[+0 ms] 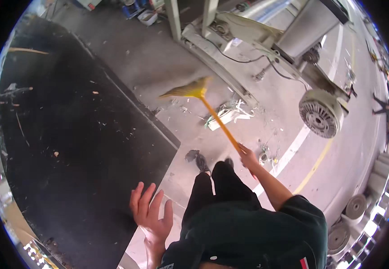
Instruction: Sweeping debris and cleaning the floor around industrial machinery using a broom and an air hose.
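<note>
A broom (221,124) with an orange handle and a yellow head slants up and left across the floor. My right hand (248,158) is wrapped round its handle. The bristles look blurred and sit over the grey floor near the black mat's edge. A pile of white strips and scraps (232,115) lies just below the broom head, beside the handle. My left hand (152,208) is raised with spread fingers and holds nothing; behind it is the black mat (82,134), which has small bits of debris on it.
A metal machine frame (217,62) with loose cables stands ahead on the right, a round motor-like part (321,113) at its end. A dark crumpled scrap (192,155) lies by my left shoe. White and yellow lines cross the floor at right; several rolls (355,206) stand at far right.
</note>
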`<state>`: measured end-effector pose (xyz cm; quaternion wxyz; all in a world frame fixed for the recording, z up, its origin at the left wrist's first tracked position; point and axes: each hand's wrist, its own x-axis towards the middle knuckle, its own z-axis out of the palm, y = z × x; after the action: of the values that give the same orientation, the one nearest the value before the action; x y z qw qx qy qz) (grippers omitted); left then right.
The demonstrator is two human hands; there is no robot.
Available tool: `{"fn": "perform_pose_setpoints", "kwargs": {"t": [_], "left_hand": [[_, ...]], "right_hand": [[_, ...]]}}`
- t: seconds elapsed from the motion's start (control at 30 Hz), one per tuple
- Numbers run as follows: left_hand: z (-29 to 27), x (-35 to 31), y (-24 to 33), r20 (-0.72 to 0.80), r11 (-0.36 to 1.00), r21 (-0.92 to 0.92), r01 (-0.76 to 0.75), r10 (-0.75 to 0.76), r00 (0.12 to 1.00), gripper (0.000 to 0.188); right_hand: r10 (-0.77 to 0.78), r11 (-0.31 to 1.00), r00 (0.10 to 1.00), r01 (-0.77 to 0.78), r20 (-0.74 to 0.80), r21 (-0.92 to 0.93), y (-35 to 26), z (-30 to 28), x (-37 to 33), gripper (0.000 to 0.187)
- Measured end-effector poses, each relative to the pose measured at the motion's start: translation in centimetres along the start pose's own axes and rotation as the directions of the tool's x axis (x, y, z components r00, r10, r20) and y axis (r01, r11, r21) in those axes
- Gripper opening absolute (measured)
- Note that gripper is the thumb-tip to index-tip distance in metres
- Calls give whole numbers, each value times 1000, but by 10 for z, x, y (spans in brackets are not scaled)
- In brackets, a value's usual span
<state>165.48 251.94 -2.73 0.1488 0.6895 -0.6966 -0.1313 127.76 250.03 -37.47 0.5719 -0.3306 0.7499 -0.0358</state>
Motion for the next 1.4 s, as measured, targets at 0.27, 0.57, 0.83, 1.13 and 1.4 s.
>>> {"fn": "perform_pose_setpoints", "kwargs": {"t": [0.27, 0.57, 0.83, 1.13, 1.4], "left_hand": [[24, 4, 5, 130, 986, 122, -118, 102, 986, 26], [26, 4, 9, 90, 984, 138, -109, 97, 991, 22], [40, -13, 73, 91, 982, 144, -118, 105, 990, 21], [90, -49, 203, 120, 990, 92, -109, 98, 988, 21], [119, -35, 293, 222, 975, 107, -195, 168, 961, 22]], "right_hand": [[-152, 841, 983, 181, 99, -509, -96, 99, 171, 41], [111, 755, 982, -182, -150, -629, 216, -100, 11, 42], [272, 738, 844, -491, -462, -463, 311, -255, -156, 41], [-94, 966, 992, 72, -79, -248, 312, -215, -124, 44], [-24, 817, 998, 53, 58, -574, 265, -234, 5, 41]]}}
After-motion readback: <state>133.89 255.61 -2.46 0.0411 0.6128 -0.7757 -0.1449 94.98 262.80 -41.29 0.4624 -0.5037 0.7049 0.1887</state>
